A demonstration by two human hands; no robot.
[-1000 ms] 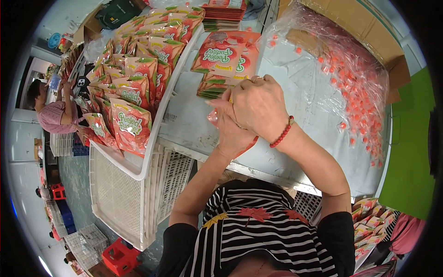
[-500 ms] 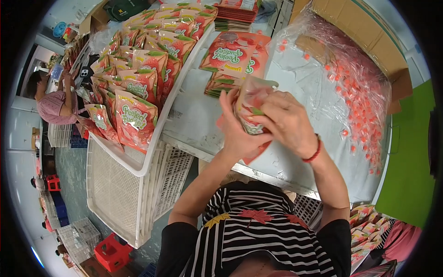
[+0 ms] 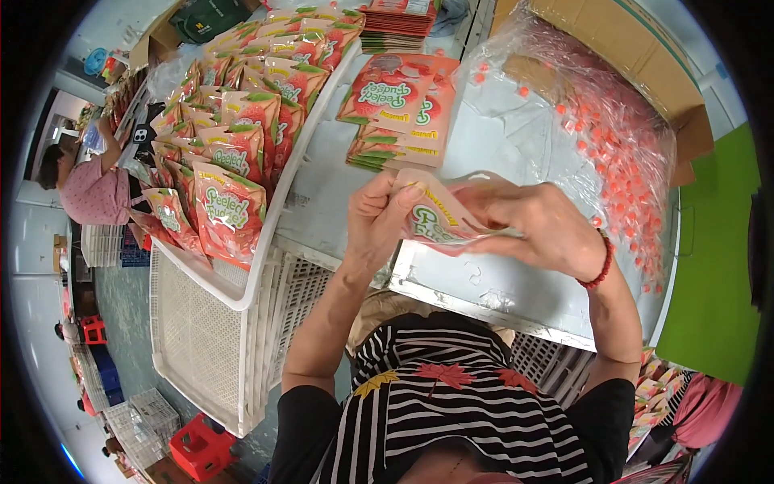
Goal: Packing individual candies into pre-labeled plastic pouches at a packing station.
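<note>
A pink-and-red candy pouch (image 3: 439,211) is held up over the near part of the table, between my two hands, its mouth spread apart. My left hand (image 3: 377,216) pinches its left edge, thumb on the printed face and the other fingers curled. On the opposite edge my right hand (image 3: 548,230) is closed, with some fingertips hidden behind or inside the pouch. Just beyond the hands lie flat matching pouches (image 3: 387,90) in overlapping piles. Small red wrapped candies (image 3: 617,198) are spread along the right side, partly under clear plastic.
To the left, a white crate (image 3: 278,234) full of upright plump pouches sits on stacked crates. A cardboard box (image 3: 637,44) lined with clear plastic stands at the far right. More flat pouches (image 3: 395,32) are stacked at the back. Another person (image 3: 93,189) works at far left.
My hands have moved apart, the right one shifting right and down. The pouch between them has gone from bunched up to pulled wide, its printed face turned up.
</note>
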